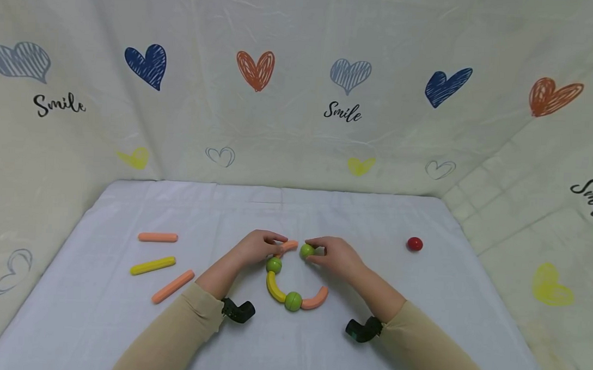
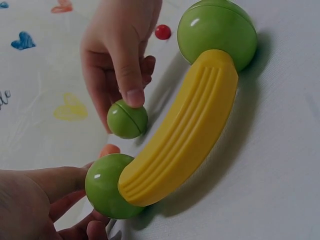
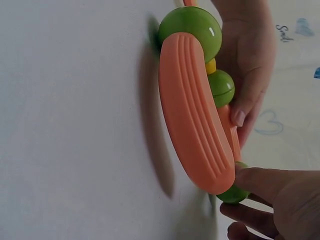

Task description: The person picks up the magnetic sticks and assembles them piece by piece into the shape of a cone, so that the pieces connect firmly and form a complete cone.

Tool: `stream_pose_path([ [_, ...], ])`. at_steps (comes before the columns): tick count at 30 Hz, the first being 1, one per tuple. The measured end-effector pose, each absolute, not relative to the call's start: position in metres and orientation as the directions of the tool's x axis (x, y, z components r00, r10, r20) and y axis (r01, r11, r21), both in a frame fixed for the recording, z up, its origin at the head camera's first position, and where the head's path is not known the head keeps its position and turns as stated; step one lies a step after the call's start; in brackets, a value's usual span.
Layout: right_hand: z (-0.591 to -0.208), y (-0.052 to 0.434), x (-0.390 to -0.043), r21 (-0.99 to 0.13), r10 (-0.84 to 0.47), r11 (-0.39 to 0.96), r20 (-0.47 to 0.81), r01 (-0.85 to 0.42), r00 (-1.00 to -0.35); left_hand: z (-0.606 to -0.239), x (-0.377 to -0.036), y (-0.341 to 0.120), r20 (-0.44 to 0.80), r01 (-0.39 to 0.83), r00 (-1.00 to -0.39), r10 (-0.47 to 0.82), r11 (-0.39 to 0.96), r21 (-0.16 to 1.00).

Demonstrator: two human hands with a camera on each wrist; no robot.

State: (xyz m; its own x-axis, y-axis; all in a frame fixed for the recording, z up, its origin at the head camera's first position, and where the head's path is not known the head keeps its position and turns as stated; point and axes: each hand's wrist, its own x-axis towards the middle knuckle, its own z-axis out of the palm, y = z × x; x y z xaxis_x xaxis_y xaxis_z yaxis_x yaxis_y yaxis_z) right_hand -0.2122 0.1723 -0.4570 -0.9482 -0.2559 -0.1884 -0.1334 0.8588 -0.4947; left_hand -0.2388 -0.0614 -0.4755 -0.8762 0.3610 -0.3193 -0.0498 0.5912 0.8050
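My left hand (image 1: 252,249) pinches a curved orange stick (image 1: 290,244) at the upper left of a partly formed ring. Between thumb and fingers, my right hand (image 1: 342,258) holds a green ball (image 1: 306,252) just right of that stick's free end. Below the left hand, another green ball (image 1: 274,265) joins the stick to a curved yellow stick (image 1: 275,289). A third green ball (image 1: 293,301) sits at the bottom of the ring. From it a second curved orange stick (image 3: 192,110) bends up to the right, its far end free.
On the left of the white cloth-covered table (image 1: 364,214) lie a straight orange stick (image 1: 158,237), a straight yellow stick (image 1: 153,265) and a second straight orange stick (image 1: 172,287). A red ball (image 1: 414,244) rests at the right. A heart-printed sheet (image 1: 302,22) hangs behind.
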Motion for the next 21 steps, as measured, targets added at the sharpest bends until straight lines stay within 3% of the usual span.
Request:
stream_pose_path([
  [21, -0.4539, 0.1672, -0.2142, -0.493, -0.268, 0.854, -0.145, -0.165, -0.952, -0.4719, -0.2357, -0.0613, -0.310, -0.047, -0.878, 0.365, 0.580, 0.813],
])
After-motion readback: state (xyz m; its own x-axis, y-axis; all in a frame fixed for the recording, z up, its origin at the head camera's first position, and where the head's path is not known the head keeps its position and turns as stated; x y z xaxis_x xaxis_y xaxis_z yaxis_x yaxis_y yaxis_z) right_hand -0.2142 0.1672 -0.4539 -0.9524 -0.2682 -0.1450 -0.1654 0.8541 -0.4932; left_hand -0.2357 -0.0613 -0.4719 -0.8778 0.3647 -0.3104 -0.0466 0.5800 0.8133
